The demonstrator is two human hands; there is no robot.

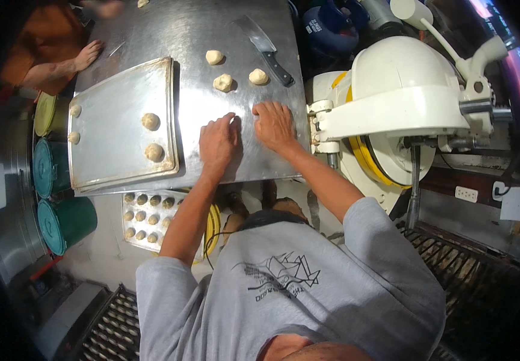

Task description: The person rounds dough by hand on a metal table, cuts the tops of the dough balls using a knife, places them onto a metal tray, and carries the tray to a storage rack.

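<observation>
Left hand: on the steel tabletop, toward the near edge; back up, fingers curled. Right hand: level with it, nearer the tabletop's right edge; likewise curled, the two hands apart. Whether either palm covers anything cannot be told.

Loose dough balls, three, pale: just beyond the fingertips, toward the tabletop's right edge.

Cleaver-shaped knife, one, black-handled: flat beside the right edge, handle toward the near side.

Baking tray, one: at the tabletop's near left corner. Carries four tray dough balls: two by its right edge, two by its left.

Co-worker's hand, one: resting at the tabletop's left edge, beyond the tray.

Mixer, one, white: beside the right edge.
</observation>
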